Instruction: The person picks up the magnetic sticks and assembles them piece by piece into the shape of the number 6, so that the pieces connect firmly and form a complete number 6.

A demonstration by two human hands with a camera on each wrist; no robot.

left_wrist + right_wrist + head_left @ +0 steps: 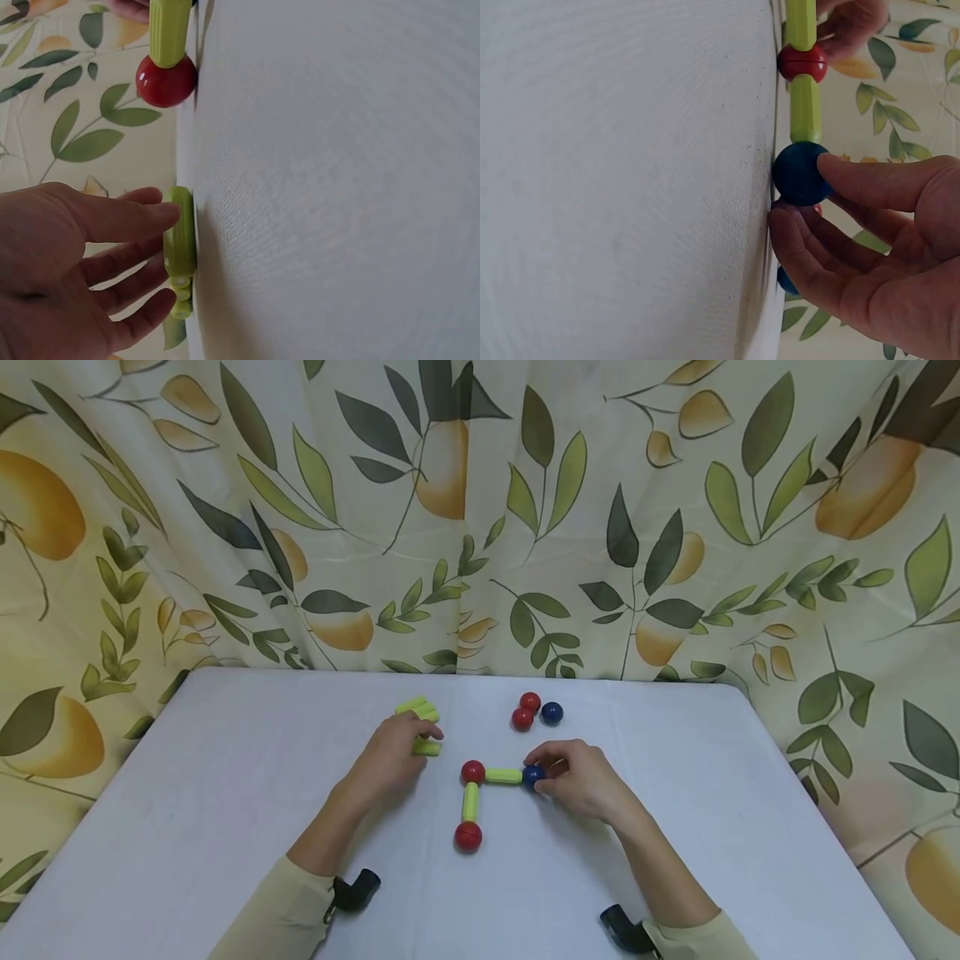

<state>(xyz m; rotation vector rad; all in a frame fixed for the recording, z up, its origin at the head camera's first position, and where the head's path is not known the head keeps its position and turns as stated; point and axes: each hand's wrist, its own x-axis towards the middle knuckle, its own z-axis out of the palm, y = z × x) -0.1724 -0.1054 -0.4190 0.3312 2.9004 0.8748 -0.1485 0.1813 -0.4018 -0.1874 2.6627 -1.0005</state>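
Observation:
On the white table, two yellow-green sticks and three balls join in an L: a red ball [473, 772] at the corner, another red ball [468, 837] at the near end, a blue ball [533, 777] at the right end. My right hand [585, 777] pinches this blue ball between thumb and fingers. To the left of the L, my left hand [386, 752] holds a loose yellow-green stick [179, 236] by thumb and fingertips, close to the tabletop. More yellow-green sticks [418, 707] lie just beyond that hand, partly covered by it.
Behind the L, two red balls [522, 719] and a blue ball [552, 713] sit in a cluster. A leaf-and-fruit patterned curtain [525, 527] hangs along the far edge of the white table [225, 827]. Each wrist carries a black camera [357, 890].

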